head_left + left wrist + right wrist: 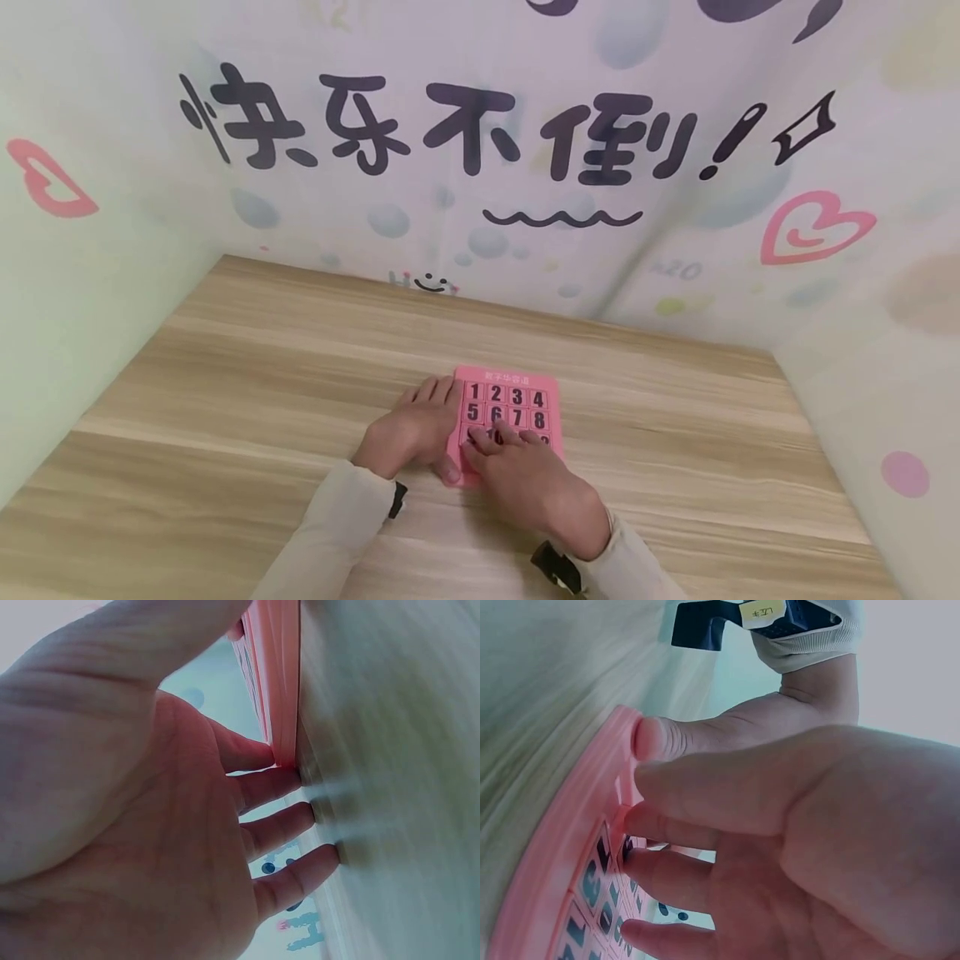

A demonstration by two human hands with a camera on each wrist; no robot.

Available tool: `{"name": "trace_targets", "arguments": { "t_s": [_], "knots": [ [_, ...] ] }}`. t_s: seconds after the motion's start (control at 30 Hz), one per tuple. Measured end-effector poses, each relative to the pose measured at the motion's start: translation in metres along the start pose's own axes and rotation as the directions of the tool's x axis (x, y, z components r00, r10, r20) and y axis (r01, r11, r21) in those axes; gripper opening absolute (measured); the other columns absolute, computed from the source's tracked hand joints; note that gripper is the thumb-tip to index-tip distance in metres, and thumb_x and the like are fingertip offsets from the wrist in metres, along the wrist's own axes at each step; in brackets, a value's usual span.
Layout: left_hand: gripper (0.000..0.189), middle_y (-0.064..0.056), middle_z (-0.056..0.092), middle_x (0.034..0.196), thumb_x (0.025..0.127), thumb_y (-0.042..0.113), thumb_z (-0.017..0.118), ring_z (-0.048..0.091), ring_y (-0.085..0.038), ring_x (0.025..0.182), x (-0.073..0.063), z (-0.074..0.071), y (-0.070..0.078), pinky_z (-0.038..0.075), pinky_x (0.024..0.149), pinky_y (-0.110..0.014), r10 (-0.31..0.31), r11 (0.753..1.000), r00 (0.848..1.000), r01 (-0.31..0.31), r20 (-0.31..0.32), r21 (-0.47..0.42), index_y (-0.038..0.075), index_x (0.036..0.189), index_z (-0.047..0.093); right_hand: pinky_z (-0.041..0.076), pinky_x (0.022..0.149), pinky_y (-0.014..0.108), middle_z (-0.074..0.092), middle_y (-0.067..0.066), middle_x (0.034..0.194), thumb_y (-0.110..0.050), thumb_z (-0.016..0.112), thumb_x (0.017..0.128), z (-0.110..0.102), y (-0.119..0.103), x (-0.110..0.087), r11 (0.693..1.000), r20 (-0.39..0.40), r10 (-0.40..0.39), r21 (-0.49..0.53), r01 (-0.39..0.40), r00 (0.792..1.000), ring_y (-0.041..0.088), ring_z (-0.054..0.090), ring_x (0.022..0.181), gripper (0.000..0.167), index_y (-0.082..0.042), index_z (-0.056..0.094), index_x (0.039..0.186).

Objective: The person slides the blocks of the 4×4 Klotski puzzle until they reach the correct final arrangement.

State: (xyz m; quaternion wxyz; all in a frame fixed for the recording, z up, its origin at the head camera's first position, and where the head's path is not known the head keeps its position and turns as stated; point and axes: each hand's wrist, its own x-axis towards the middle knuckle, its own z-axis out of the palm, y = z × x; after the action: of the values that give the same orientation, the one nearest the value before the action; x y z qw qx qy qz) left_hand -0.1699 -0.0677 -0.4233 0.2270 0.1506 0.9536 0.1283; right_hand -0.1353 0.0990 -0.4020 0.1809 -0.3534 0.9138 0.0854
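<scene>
A pink number slide puzzle (506, 375) lies flat on the wooden table, its upper rows showing 1 to 8. The right hand and its fingers cover much of the lower rows. Along the puzzle's left side rests my left hand (423, 425). In the left wrist view its fingers (289, 825) are spread and fairly straight, tips at the tabletop beside the pink edge (281, 675). Its thumb (656, 739) presses the near-left corner in the right wrist view. My right hand (525, 483) reaches over the near side, with extended fingertips touching the lower tiles (592, 881).
The wooden table (262, 375) extends around the puzzle. A printed backdrop (450, 42) with dark characters stands behind it, and pale side walls (75, 292) enclose the left and right. Dark straps (555, 567) sit at the wrists below light sleeves.
</scene>
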Motion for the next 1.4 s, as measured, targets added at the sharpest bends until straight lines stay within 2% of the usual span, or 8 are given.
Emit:
{"name": "trace_targets", "arguments": {
  "t_s": [0.17,0.37,0.63,0.9,1.13,1.23,1.4],
  "knots": [
    [0.123,-0.017,0.021,0.161,0.068,0.047,0.087,0.02,-0.036,0.147,-0.001,0.004,-0.001,0.02,0.123,-0.049,-0.007,1.0,1.0,0.007,0.008,-0.013,-0.003,0.156,0.017,0.036,0.115,0.053,0.038,-0.002,0.158,-0.02,0.048,0.103,0.0,0.003,-0.004,1.0,0.004,-0.028,0.001,0.028,1.0,0.031,0.035,0.146,0.046,-0.024,0.047,0.149],
    [0.125,-0.017,0.021,0.162,0.065,0.046,0.088,0.019,-0.035,0.149,-0.002,0.008,0.0,0.021,0.123,-0.048,0.009,1.0,1.0,-0.01,-0.009,-0.024,-0.002,0.156,0.018,0.037,0.115,0.053,0.044,0.0,0.154,-0.016,0.05,0.102,0.0,0.014,-0.024,0.999,-0.036,-0.043,-0.008,0.042,0.998,0.032,0.037,0.144,0.042,-0.019,0.054,0.144],
    [0.128,-0.017,0.015,0.164,0.065,0.046,0.089,0.015,-0.036,0.15,0.002,0.003,0.001,0.017,0.124,-0.048,0.0,1.0,1.0,0.0,-0.001,-0.017,-0.001,0.157,0.014,0.046,0.105,0.055,0.052,-0.005,0.148,-0.02,0.057,0.098,0.013,0.027,-0.044,0.984,-0.088,-0.124,-0.14,0.111,0.988,0.036,0.045,0.138,0.044,-0.03,0.057,0.14],
    [0.129,-0.017,0.016,0.164,0.065,0.045,0.089,0.015,-0.035,0.15,0.004,0.004,-0.002,0.017,0.124,-0.048,-0.013,1.0,1.0,0.013,0.002,-0.009,-0.001,0.157,0.012,0.044,0.108,0.053,0.057,-0.008,0.143,-0.027,0.06,0.096,0.016,0.026,-0.042,0.992,-0.128,-0.098,-0.096,0.086,0.987,0.033,0.045,0.139,0.042,-0.027,0.06,0.138],
    [0.127,-0.018,0.019,0.162,0.065,0.044,0.09,0.017,-0.036,0.149,0.001,0.002,-0.001,0.02,0.123,-0.048,-0.001,1.0,1.0,0.0,-0.011,-0.021,-0.002,0.157,0.015,0.045,0.107,0.052,0.057,-0.007,0.142,-0.029,0.058,0.098,0.015,0.021,-0.04,0.988,-0.094,-0.093,-0.135,0.08,0.991,0.034,0.045,0.139,0.039,-0.025,0.062,0.137],
    [0.127,-0.017,0.019,0.163,0.065,0.044,0.09,0.017,-0.036,0.149,0.0,0.001,-0.001,0.019,0.123,-0.048,-0.003,1.0,1.0,0.003,-0.007,-0.031,-0.002,0.157,0.015,0.046,0.106,0.052,0.058,-0.006,0.142,-0.031,0.057,0.099,0.016,0.019,-0.04,0.983,-0.104,-0.106,-0.162,0.088,0.989,0.034,0.047,0.137,0.037,-0.025,0.063,0.135],
    [0.128,-0.017,0.017,0.164,0.066,0.044,0.09,0.015,-0.036,0.15,0.003,0.003,-0.002,0.017,0.124,-0.048,-0.017,0.999,1.0,0.018,0.002,-0.027,-0.001,0.157,0.013,0.045,0.107,0.052,0.058,-0.004,0.141,-0.034,0.058,0.098,0.017,0.016,-0.038,0.99,-0.133,-0.082,-0.123,0.065,0.988,0.034,0.048,0.136,0.037,-0.023,0.064,0.133]
  ]
}}
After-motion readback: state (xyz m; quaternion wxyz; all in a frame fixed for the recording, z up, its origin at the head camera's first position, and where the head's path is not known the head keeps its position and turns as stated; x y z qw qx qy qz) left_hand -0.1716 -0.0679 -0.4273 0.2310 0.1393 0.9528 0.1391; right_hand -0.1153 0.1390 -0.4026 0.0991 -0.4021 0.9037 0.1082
